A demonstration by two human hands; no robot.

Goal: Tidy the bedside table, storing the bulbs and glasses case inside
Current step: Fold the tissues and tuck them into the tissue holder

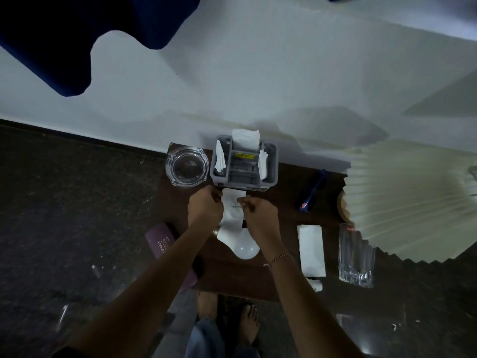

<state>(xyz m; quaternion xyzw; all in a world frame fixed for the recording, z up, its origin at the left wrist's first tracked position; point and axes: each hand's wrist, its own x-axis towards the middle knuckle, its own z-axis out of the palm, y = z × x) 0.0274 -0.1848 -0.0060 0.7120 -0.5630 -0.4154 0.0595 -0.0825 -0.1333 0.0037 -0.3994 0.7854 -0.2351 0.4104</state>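
Note:
On the dark wooden bedside table [284, 285] lie two white bulbs: a round one [246, 248] and, touching it, another [225, 235] with a brass base. A purple glasses case [158, 241] lies at the table's left edge, partly hidden under my left forearm. My left hand [205, 206] and my right hand [259, 211] are above the bulbs, just in front of a grey organiser [244, 180]. Each hand, fingers curled, pinches one side of a white tissue [232, 202] between them.
A glass ashtray [186, 167] stands left of the organiser. Blue sunglasses [313, 189], a folded white paper [311, 250] and a clear glass tumbler [355, 257] lie to the right. A pleated lamp shade [413, 202] overhangs the right end. My bare feet [247, 324] stand below the table's front edge.

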